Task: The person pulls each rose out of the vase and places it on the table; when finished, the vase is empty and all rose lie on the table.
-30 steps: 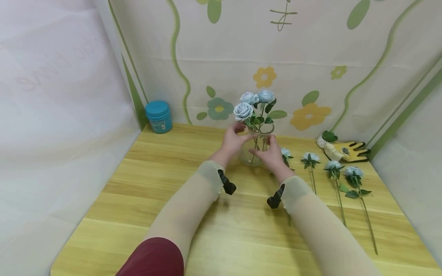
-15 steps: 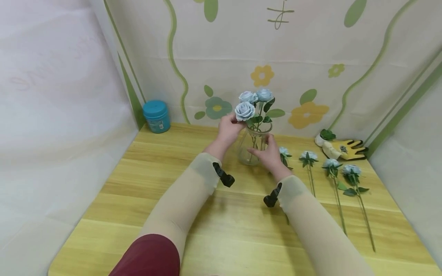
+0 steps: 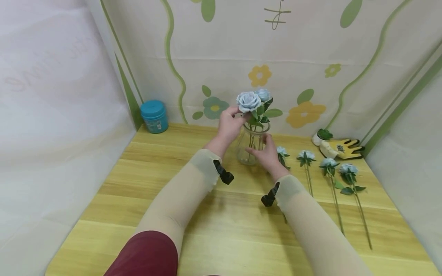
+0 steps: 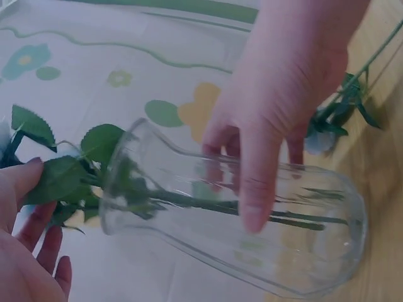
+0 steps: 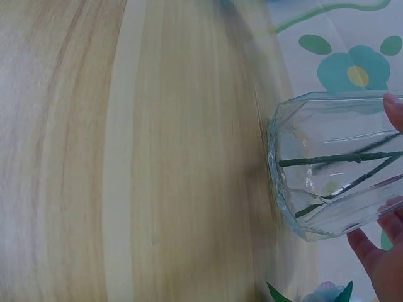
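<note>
A clear glass vase (image 3: 242,147) stands at the back of the table, holding light-blue roses with green stems and leaves. My left hand (image 3: 229,124) holds the front rose (image 3: 248,102) just beneath its bloom; thumb and fingers lie about a leaf (image 4: 63,180) in the left wrist view. Another rose (image 3: 264,94) shows behind it. My right hand (image 3: 269,155) grips the vase's side, its thumb across the glass in the left wrist view. Through the glass, stems (image 5: 327,160) reach down toward the base.
Several blue roses (image 3: 328,164) lie on the wooden table (image 3: 138,199) to the right. A yellow and black glove (image 3: 348,149) and a small potted plant (image 3: 324,135) sit at the back right. A blue tub (image 3: 154,117) stands at the back left.
My left hand has moved from beside the vase's rim up to the front rose. That bloom has shifted up and right, now covering another. My right hand has stayed on the vase.
</note>
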